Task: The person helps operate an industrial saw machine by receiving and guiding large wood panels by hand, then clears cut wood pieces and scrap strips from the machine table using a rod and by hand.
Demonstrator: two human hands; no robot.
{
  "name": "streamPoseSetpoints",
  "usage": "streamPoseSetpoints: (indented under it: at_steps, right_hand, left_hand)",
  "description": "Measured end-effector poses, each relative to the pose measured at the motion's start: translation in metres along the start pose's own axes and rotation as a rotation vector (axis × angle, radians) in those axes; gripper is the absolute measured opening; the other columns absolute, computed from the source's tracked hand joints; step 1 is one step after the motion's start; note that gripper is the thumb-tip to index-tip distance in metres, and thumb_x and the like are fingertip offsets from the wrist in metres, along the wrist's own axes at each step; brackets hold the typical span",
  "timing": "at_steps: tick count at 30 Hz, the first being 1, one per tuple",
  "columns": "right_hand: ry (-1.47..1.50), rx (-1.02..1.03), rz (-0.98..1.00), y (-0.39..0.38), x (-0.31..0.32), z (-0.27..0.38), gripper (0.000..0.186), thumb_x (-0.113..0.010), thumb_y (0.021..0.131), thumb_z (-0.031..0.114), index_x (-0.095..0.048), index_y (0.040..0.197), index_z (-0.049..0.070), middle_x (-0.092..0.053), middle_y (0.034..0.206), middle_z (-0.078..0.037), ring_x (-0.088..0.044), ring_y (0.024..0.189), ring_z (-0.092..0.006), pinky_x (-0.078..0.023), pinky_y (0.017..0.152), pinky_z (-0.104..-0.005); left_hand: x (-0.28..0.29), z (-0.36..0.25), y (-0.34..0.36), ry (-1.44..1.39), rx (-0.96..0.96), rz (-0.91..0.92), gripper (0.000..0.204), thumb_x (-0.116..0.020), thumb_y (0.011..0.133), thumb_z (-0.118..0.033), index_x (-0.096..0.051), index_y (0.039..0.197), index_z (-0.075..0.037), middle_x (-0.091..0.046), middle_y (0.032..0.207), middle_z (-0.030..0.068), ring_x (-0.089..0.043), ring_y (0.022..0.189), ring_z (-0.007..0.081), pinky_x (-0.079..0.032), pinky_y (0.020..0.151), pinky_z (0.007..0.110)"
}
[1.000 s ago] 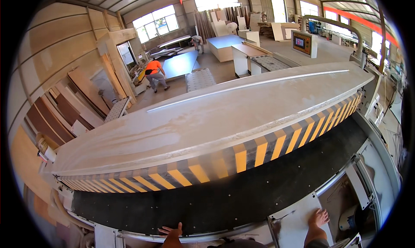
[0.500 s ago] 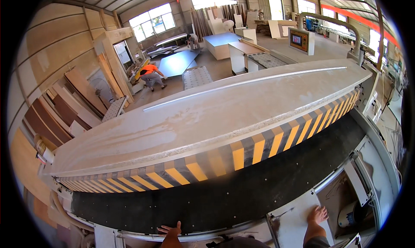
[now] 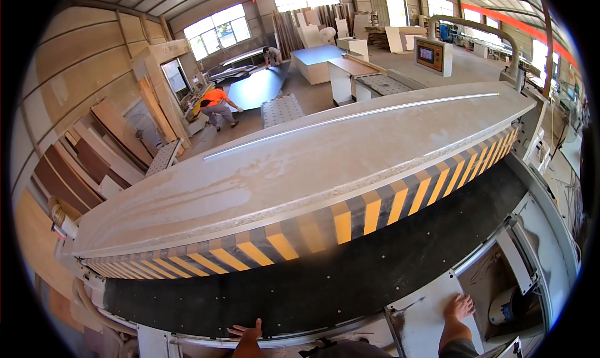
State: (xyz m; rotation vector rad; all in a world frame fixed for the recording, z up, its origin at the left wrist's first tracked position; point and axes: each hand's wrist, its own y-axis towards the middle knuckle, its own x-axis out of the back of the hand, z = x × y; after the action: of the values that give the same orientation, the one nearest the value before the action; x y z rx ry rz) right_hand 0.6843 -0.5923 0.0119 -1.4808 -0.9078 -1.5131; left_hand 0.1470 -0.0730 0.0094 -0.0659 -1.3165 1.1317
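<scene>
My left hand point(image 3: 247, 330) lies flat on the near edge of a black, dotted machine bed point(image 3: 281, 302), its fingers spread and nothing in them. My right hand point(image 3: 459, 306) rests on a white metal panel point(image 3: 415, 308) by the panel's right edge. Its fingers are slightly bent and apart, and I see no object in them. Beyond the bed, a long beam with yellow and black stripes point(image 3: 342, 223) runs across the machine, under a wide dusty top point(image 3: 300, 164). A thin pale strip point(image 3: 350, 122) lies lengthwise on that top.
A control box with a screen point(image 3: 433, 57) hangs from a curved arm at the back right. A white bucket point(image 3: 501, 309) stands in the gap right of my right hand. Farther off, a person in orange point(image 3: 217, 102) and another person point(image 3: 272, 56) bend at a bluish sheet point(image 3: 257, 90).
Both my hands stay where they were. In the background, the far person and the bluish sheet have shifted slightly, and the person in orange is still bent over at it.
</scene>
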Motion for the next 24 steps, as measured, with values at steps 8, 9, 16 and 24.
streamPoseSetpoints:
  at_steps: [8,9,16,24]
  right_hand:
    - [0.06,0.019,0.004,-0.004,0.01,0.001,0.058,-0.044,0.107,0.047,-0.052,0.15,0.009,-0.056,0.151,-0.009,-0.042,0.149,-0.0257,-0.017,0.128,-0.0534]
    - [0.054,0.001,0.015,-0.005,0.011,0.001,0.058,-0.043,0.107,0.047,-0.052,0.15,0.009,-0.055,0.152,-0.011,-0.042,0.149,-0.0275,-0.015,0.129,-0.053]
    - [0.066,0.006,0.012,-0.006,0.013,0.001,0.059,-0.045,0.107,0.047,-0.051,0.152,0.009,-0.055,0.151,-0.009,-0.04,0.15,-0.0243,-0.017,0.129,-0.0547]
    - [0.058,-0.014,0.032,-0.003,0.013,0.0,0.06,-0.044,0.106,0.047,-0.05,0.152,0.009,-0.055,0.153,-0.008,-0.04,0.15,-0.0245,-0.018,0.129,-0.0542]
  left_hand:
    - [0.0,-0.002,0.004,0.023,0.007,-0.034,0.151,-0.031,0.06,-0.112,0.023,0.166,-0.018,0.03,0.174,0.0108,0.013,0.162,0.0435,-0.012,0.128,0.066]
    - [0.001,-0.002,0.003,0.049,0.035,-0.016,0.152,-0.031,0.06,-0.112,0.023,0.166,-0.018,0.03,0.174,0.0108,0.013,0.162,0.0434,-0.012,0.128,0.066]
    - [0.002,0.0,-0.007,-0.043,0.0,-0.045,0.152,-0.033,0.061,-0.112,0.024,0.166,-0.017,0.03,0.173,0.0108,0.012,0.161,0.0453,-0.012,0.128,0.065]
    - [0.001,-0.004,0.001,-0.005,0.02,-0.018,0.152,-0.035,0.062,-0.111,0.026,0.165,-0.017,0.033,0.172,0.0126,0.014,0.161,0.0462,-0.012,0.128,0.065]
